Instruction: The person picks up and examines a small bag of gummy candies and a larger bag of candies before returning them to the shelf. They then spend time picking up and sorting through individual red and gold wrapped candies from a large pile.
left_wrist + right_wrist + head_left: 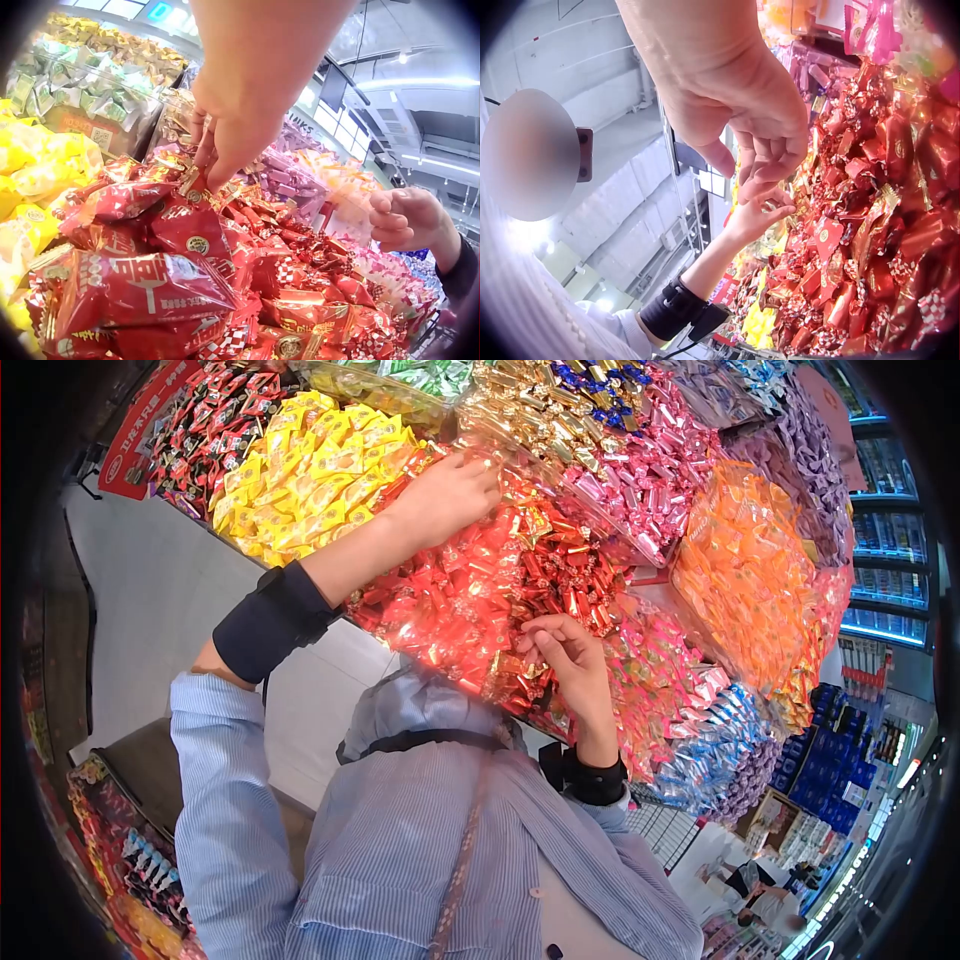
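My left hand (pixel 450 498) reaches over the far side of a heap of red-wrapped candies (pixel 455 590). In the left wrist view, its thumb and fingertips pinch at the gold end of a red candy wrapper (pixel 191 221), partly hidden by the hand. Large red packets (pixel 150 289) lie just below. My right hand (pixel 572 668) hovers at the near right side of the heap. Its fingers (pixel 769 161) hang loosely curled with nothing between them, and the thumb stands apart from them in the right wrist view.
Yellow-wrapped candies (pixel 310 475) lie left of the red heap, with pink ones (pixel 640 475) and orange ones (pixel 745 570) to the right. A clear divider (pixel 590 510) runs behind the red candies. Blue-wrapped candies (pixel 710 750) fill the near right. Other people (pixel 770 905) stand in the background.
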Action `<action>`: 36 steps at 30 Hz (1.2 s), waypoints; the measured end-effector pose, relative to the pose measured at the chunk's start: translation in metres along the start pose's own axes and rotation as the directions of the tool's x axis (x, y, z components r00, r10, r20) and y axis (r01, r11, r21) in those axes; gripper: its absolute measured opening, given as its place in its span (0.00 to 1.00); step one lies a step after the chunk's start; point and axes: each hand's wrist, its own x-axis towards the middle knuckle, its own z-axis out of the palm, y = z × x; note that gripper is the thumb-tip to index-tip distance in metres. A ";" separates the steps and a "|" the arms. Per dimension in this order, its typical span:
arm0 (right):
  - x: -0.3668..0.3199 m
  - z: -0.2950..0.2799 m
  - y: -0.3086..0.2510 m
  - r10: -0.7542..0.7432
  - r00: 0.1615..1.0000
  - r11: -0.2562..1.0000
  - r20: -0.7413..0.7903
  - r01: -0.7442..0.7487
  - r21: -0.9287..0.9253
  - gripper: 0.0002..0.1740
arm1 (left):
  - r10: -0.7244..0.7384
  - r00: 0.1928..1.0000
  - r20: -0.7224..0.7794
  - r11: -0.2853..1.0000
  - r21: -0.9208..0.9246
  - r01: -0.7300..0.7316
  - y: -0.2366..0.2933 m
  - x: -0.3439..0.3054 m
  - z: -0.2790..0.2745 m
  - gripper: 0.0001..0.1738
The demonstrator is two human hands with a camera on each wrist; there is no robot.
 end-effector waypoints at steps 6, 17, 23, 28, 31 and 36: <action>-0.001 -0.004 0.004 0.007 1.000 1.000 -0.012 -0.007 -0.001 0.08 | 0.015 0.988 0.152 1.000 -0.017 -0.012 0.007 0.000 -0.004 0.08; -0.001 -0.005 0.003 0.018 1.000 1.000 -0.025 -0.017 0.006 0.08 | 0.120 0.989 0.085 0.978 -0.179 -0.103 0.013 0.042 0.008 0.14; -0.002 -0.007 0.003 0.022 0.999 1.000 -0.035 -0.021 0.019 0.08 | 0.118 0.985 0.127 0.976 -0.196 -0.092 0.018 0.051 0.020 0.15; 0.001 -0.004 0.000 0.028 0.999 0.999 -0.020 -0.027 0.023 0.08 | 0.109 0.986 0.128 0.979 -0.188 -0.084 0.019 0.051 0.015 0.12; 0.003 -0.003 -0.003 0.007 1.000 1.000 -0.021 -0.007 0.022 0.09 | 0.056 0.997 -0.044 0.975 -0.213 -0.064 0.018 0.047 -0.005 0.10; 0.005 -0.010 -0.013 -0.109 0.993 0.993 -0.035 0.110 0.032 0.16 | -0.057 0.992 -0.117 0.851 -0.525 -0.013 0.041 0.014 -0.065 0.14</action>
